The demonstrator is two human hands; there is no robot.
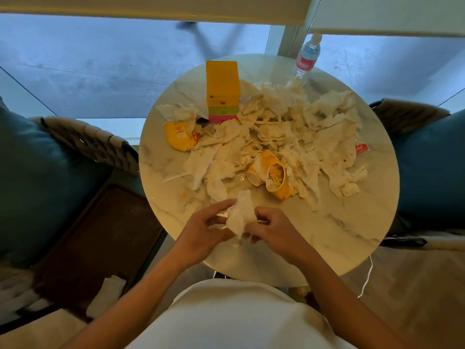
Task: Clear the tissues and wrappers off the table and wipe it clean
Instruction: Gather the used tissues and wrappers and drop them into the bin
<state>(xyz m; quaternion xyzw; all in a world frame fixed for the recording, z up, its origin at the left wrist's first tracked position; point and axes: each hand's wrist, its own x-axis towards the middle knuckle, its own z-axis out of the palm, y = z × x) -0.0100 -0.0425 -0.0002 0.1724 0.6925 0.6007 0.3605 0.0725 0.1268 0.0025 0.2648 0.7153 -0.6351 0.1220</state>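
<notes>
Nearest the lens: white shirt front (234, 318), two bare forearms reaching over the near edge of a round marble worktop (339, 238). Left hand (203, 227) and right hand (273, 231) together on one crumpled white tissue (240, 217), fingers of both curled and pinching it, held just above the near rim.

Beyond, two tipped yellow paper cups (270, 173) lying on their sides, touching, mouths toward the camera; food residue seemingly inside the right one, contents of the other not clear. Around and behind, heap of crumpled tissues (289, 122) across the middle and right. Yellow printed wrapper (177, 136) at left, cartoon figure on it, writing too small to read. Small red packet (361, 149) near the right edge. Tall yellow box (222, 89) upright at the back, green and pink bands at its foot. Water bottle (307, 57) at the far rim, red label reading partly "ESH".

Bare marble in a band along the near and left rims. Dark cushioned seats close on both sides.
</notes>
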